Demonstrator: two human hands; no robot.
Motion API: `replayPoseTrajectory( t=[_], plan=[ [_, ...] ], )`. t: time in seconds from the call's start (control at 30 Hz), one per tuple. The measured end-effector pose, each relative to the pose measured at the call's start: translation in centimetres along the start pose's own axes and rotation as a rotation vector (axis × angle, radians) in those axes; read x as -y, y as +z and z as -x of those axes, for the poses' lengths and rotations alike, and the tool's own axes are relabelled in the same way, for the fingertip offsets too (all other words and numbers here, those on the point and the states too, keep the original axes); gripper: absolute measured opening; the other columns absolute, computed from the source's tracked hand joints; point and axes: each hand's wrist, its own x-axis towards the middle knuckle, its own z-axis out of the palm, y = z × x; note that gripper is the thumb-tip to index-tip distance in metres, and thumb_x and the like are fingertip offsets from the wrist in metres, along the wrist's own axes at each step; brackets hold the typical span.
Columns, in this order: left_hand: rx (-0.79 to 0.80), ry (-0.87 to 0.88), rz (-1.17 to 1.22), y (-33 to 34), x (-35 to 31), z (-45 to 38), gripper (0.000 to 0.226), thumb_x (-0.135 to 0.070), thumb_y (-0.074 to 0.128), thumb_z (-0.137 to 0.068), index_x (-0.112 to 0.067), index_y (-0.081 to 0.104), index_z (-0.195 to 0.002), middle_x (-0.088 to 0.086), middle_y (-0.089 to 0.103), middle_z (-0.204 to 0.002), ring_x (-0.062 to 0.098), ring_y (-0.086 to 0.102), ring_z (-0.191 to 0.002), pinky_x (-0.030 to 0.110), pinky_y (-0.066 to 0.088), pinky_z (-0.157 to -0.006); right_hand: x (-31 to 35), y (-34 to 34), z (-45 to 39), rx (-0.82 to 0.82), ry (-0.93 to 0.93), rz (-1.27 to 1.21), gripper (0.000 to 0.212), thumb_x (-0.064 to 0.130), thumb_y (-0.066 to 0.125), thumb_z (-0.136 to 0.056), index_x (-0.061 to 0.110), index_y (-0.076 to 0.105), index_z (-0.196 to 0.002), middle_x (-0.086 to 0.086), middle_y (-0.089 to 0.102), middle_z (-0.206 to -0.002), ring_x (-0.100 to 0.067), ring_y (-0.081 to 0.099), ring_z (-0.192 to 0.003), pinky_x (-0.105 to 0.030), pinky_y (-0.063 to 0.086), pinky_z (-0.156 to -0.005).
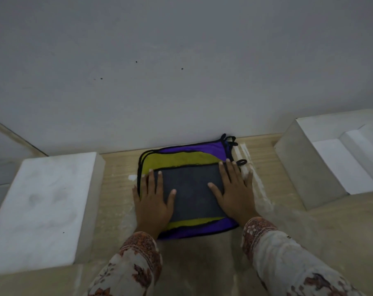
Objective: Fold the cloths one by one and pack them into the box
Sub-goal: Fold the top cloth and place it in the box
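Note:
A stack of cloths lies on the wooden table against the wall. A dark grey cloth [192, 189] is on top, with a yellow-green cloth [179, 161] under it and a purple cloth [213, 147] at the bottom, all edged in black. My left hand [153, 201] rests flat on the left side of the grey cloth, fingers spread. My right hand [232, 189] lies flat on its right side, fingers apart. Neither hand grips anything. An open white box [303, 169] stands to the right of the stack.
A white lid or block [44, 206] lies on the table [117, 180] to the left of the cloths. The grey wall [181, 71] rises directly behind the stack. Black hanging loops [229, 141] stick out at the stack's far right corner.

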Motion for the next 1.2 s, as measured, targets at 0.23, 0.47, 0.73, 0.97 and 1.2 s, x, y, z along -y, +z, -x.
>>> replayPoseTrajectory(
  t=[0.23, 0.47, 0.73, 0.97, 1.2],
  plan=[
    [0.019, 0.233, 0.035, -0.9, -3.0, 1.1, 0.061, -0.048, 0.018, -0.099, -0.019, 0.017, -0.153, 0.009, 0.007, -0.162, 0.028, 0.008, -0.149, 0.048, 0.006, -0.117, 4.3, -1.1, 1.4, -0.082, -0.085, -0.063, 0.063, 0.045, 0.026, -0.1, 0.015, 0.012, -0.153, -0.006, 0.006, -0.162, -0.023, 0.002, -0.15, -0.055, 0.006, -0.118],
    [0.088, 0.221, 0.036, -1.3, 1.8, 4.5, 0.076, -0.073, 0.02, -0.088, -0.036, 0.0, -0.152, -0.004, -0.008, -0.162, 0.017, -0.007, -0.15, 0.05, 0.005, -0.119, 1.7, 0.0, 4.4, 0.053, -0.211, -0.03, 0.068, 0.067, 0.016, -0.094, 0.034, 0.01, -0.153, 0.003, 0.005, -0.162, -0.016, 0.002, -0.15, -0.049, 0.007, -0.119],
    [0.127, 0.254, 0.073, -3.1, 4.6, 5.3, 0.085, -0.074, 0.033, -0.084, -0.028, 0.013, -0.153, -0.001, 0.003, -0.162, 0.02, 0.004, -0.15, 0.051, 0.003, -0.118, 0.5, -1.2, 5.9, 0.058, 0.085, 0.007, 0.08, 0.07, 0.005, -0.088, 0.023, 0.011, -0.154, -0.001, 0.006, -0.162, -0.02, 0.005, -0.149, -0.057, -0.006, -0.115],
    [-0.156, 0.331, 0.197, -4.5, 4.7, 5.9, 0.011, -0.038, 0.057, -0.08, -0.029, 0.06, -0.085, -0.008, 0.056, -0.109, 0.017, 0.053, -0.104, 0.034, 0.032, -0.083, 7.3, -3.0, 4.9, -0.009, -0.119, -0.15, 0.072, 0.05, 0.032, -0.078, 0.018, 0.043, -0.142, -0.007, 0.031, -0.155, -0.033, 0.014, -0.146, -0.068, 0.004, -0.11],
    [-0.228, 0.439, 0.278, -5.9, 4.6, 4.5, 0.012, -0.026, 0.054, -0.094, -0.016, 0.06, -0.095, 0.001, 0.056, -0.103, 0.017, 0.05, -0.089, 0.029, 0.044, -0.074, 13.7, -3.1, 4.9, -0.057, -0.305, -0.224, 0.022, 0.036, 0.059, -0.079, 0.02, 0.063, -0.093, -0.003, 0.063, -0.095, -0.028, 0.058, -0.093, -0.043, 0.043, -0.083]
  ],
)
